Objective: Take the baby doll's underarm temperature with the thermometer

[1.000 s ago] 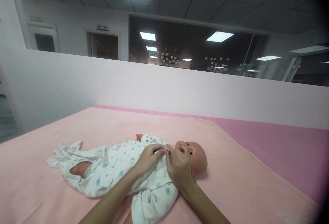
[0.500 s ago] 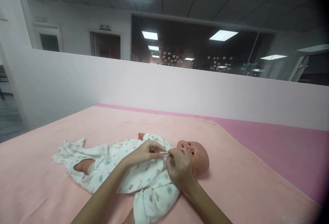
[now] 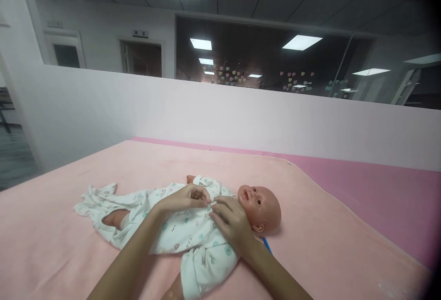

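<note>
A baby doll [image 3: 263, 210] lies on its back, head to the right, dressed in a white romper [image 3: 182, 231] with small coloured prints. Over the romper's chest, my left hand [image 3: 188, 199] has its fingers curled and the thumb tip meeting them, closed on the romper's front. My right hand [image 3: 234, 222] rests on the upper chest beside the doll's neck, fingers stretched and apart, nothing gripped in them. The two sets of fingertips are close together. One bare leg of the doll shows through an opening in the romper at the left.
Peach cloth [image 3: 327, 245] covers the padded surface, with a pink mat [image 3: 361, 189] showing along the back and right. A blue strip [image 3: 267, 246] pokes out near the doll's head. Behind stands a low white wall [image 3: 241, 116] with glass above.
Both hands were pinching the romper's edge near the neck. My right hand has let go and its fingers have spread on the chest; my left hand has shifted slightly left, lower toward the cloth.
</note>
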`<state>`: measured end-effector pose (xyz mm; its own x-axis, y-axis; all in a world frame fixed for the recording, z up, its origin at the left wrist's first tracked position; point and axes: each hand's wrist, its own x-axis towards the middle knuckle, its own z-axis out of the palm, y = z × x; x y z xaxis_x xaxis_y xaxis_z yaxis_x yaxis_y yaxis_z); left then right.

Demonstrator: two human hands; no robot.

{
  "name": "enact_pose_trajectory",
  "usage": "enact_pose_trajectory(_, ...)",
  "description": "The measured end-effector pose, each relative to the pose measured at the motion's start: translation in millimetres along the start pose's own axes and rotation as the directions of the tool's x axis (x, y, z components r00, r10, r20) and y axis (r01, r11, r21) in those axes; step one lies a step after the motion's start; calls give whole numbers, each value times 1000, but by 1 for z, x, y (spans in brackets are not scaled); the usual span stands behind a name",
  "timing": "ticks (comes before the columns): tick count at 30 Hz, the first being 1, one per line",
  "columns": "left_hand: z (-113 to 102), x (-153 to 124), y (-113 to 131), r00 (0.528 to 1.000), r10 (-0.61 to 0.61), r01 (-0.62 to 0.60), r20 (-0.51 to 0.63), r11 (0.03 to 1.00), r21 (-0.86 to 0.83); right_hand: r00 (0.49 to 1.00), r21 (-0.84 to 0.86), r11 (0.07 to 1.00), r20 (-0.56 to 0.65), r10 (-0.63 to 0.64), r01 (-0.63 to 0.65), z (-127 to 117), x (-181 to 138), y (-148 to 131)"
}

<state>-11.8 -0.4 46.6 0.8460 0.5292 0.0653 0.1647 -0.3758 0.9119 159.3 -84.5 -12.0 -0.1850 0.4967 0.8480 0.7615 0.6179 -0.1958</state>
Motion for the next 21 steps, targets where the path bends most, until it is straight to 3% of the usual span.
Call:
enact_pose_trajectory(8, 8, 2, 5, 1000, -5, 3, -27, 996, -93, 998, 53, 997, -31, 55, -53, 5, 1, -1)
enact_pose_trajectory(21, 11, 4, 5, 999, -13, 11, -39, 998, -68, 997, -135, 991, -78, -6, -5, 13, 1, -2)
